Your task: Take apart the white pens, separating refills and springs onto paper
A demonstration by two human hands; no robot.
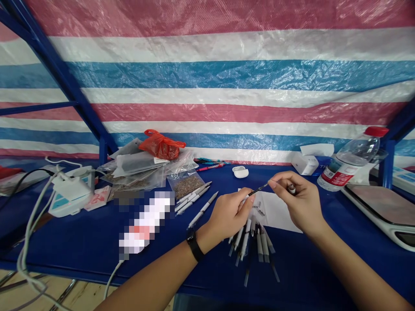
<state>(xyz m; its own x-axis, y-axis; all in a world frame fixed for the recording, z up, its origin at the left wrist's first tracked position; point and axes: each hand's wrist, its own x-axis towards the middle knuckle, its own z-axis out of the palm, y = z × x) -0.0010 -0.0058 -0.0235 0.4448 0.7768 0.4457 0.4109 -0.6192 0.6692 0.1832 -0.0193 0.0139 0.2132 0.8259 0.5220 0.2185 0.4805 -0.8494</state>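
My left hand (228, 214) is closed around a pen barrel, its fingers pinched at the tip end. My right hand (300, 201) pinches a thin dark refill (259, 189) whose other end meets the left hand's fingers, and a small white cap shows between its curled fingers. Beneath both hands lies a fan of several white and dark pen parts (256, 248) on the blue table (81, 242). A white sheet of paper (275, 211) with tiny springs lies under my hands. Three assembled white pens (194, 196) lie to the left.
Plastic bags of small parts (186, 183) and a red bag (162, 144) sit at back left. A white device with cables (69, 192) is at far left. A water bottle (352, 157), a white box (304, 164) and a scale (382, 207) stand on the right.
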